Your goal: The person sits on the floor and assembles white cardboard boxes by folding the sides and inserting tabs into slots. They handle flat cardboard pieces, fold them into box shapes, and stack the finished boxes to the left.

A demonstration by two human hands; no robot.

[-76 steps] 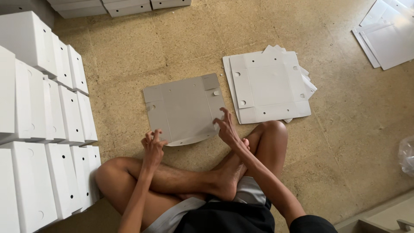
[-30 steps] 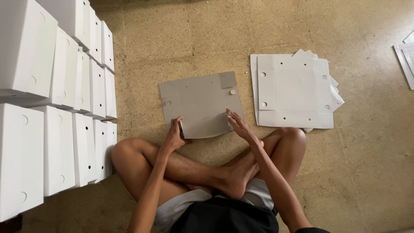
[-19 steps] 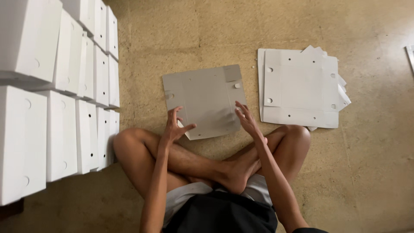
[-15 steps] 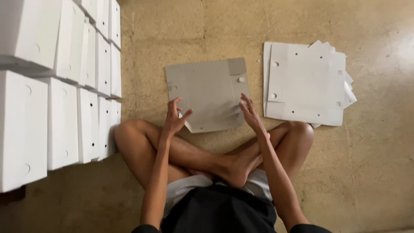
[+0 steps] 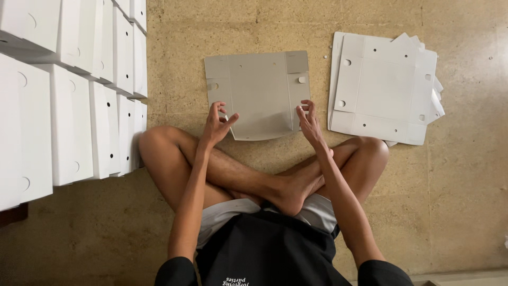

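A flat grey die-cut cardboard blank (image 5: 257, 92) with punched holes lies on the floor in front of my crossed legs. My left hand (image 5: 217, 125) hovers at its near left corner, fingers spread, fingertips touching or just above the edge. My right hand (image 5: 309, 121) rests at the near right side flap, fingers apart on the card. Neither hand grips anything.
A stack of white flat blanks (image 5: 383, 87) lies to the right of the grey one. Rows of folded white boxes (image 5: 69, 95) stand along the left. My crossed legs and feet (image 5: 264, 175) sit on the speckled stone floor (image 5: 465, 175).
The view has shifted so the blank sits centred. Both hands have come forward from my knees to the near edge of the grey blank, one at each side.
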